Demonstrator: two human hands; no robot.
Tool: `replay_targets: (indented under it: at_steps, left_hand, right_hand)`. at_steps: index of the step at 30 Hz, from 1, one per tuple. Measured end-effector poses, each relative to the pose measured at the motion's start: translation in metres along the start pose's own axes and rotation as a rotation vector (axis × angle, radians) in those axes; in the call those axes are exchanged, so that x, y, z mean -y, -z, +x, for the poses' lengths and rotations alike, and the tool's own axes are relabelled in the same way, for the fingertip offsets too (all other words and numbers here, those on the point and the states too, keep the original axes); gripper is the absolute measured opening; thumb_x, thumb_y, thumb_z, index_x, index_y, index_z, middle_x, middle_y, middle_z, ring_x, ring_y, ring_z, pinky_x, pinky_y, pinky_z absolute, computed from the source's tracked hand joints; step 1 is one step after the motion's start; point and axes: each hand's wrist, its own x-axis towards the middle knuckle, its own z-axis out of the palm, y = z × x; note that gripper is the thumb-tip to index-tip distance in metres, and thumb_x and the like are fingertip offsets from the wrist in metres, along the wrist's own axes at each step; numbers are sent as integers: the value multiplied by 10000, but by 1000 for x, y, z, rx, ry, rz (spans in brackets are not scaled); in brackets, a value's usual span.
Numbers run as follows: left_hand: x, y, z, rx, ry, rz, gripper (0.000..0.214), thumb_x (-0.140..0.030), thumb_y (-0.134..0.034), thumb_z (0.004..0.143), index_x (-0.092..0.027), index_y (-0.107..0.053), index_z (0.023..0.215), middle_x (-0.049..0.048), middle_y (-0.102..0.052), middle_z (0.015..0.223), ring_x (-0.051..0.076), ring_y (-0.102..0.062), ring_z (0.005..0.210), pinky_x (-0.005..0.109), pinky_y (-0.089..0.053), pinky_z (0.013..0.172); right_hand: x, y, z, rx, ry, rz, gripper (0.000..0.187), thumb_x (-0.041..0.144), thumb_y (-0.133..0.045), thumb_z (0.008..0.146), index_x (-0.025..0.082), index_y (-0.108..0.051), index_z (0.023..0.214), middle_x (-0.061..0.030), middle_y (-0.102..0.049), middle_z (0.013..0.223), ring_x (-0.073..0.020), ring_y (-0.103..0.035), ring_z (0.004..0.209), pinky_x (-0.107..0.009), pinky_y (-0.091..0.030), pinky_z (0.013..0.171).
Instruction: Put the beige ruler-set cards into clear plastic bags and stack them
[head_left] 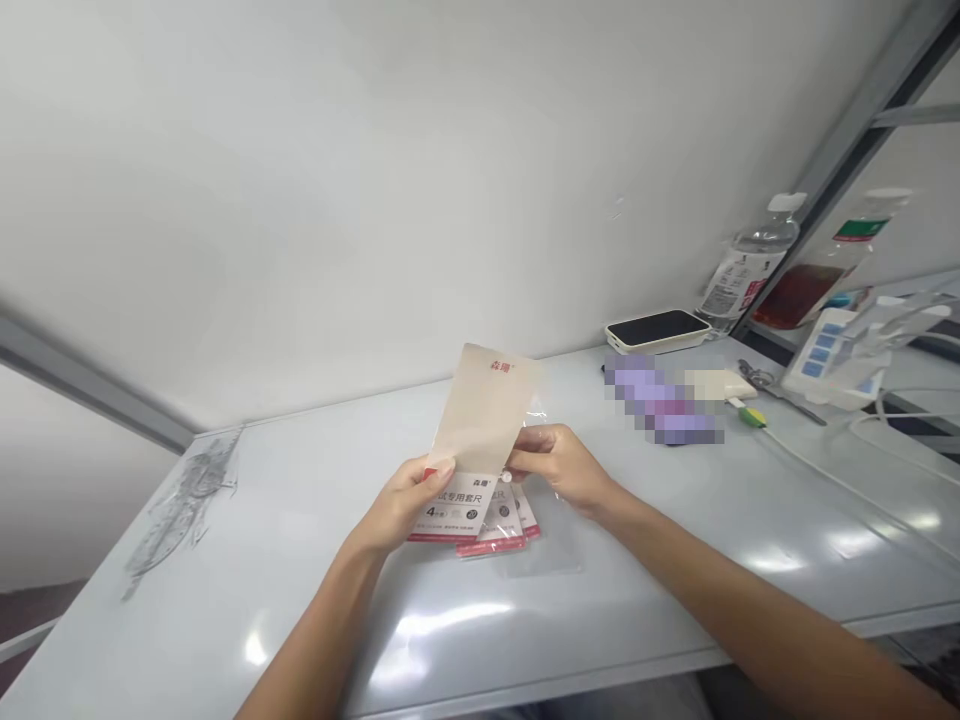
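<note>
Above the table, my left hand (409, 498) pinches the lower left edge of a beige ruler-set pouch (484, 410), thumb on its front. The pouch has red lettering at the top and a white printed label with a red strip below. My right hand (559, 468) is closed at the pouch's right edge, beside a small white round button; its fingertips are partly hidden. Behind the pouch, more labelled ruler-set packs (499, 530) fan out on the table. A clear plastic sleeve (551, 555) lies under my right wrist.
Clear rulers (180, 500) lie piled on the grey table (300, 560) at the left. A phone (660, 328), a blurred purple item (660, 400), scissors (784, 388), a cable (825, 490), a white power strip (825, 355) and a water bottle (750, 265) stand or lie right.
</note>
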Motion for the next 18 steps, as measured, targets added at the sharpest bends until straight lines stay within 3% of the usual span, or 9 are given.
replay_targets:
  at_steps: [7, 11, 18]
  left_hand:
    - [-4, -2, -1, 46, 16, 44, 326, -436, -502, 792, -142, -642, 776, 56, -627, 704, 151, -567, 610, 253, -436, 556]
    - [-2, -4, -2, 68, 45, 6, 330, -442, -515, 782, -141, -648, 818, 72, -647, 757, 164, -586, 631, 257, -442, 556]
    - [3, -3, 1, -63, 63, -103, 322, -463, -558, 741, -149, -624, 765, 52, -642, 674, 170, -598, 579, 270, -453, 529]
  right_hand:
    - [-6, 1, 3, -51, -33, -43, 88, 233, -636, 576, 151, -657, 551, 7, -571, 532, -127, -504, 543, -264, -398, 531]
    - [-7, 2, 3, -116, -14, -76, 138, 216, -646, 551, 163, -589, 437, 29, -509, 437, -112, -476, 480, -263, -404, 518]
    - [-3, 0, -1, -15, 56, -16, 103, 260, -685, 611, 169, -669, 658, -11, -642, 657, -163, -586, 657, -300, -448, 640]
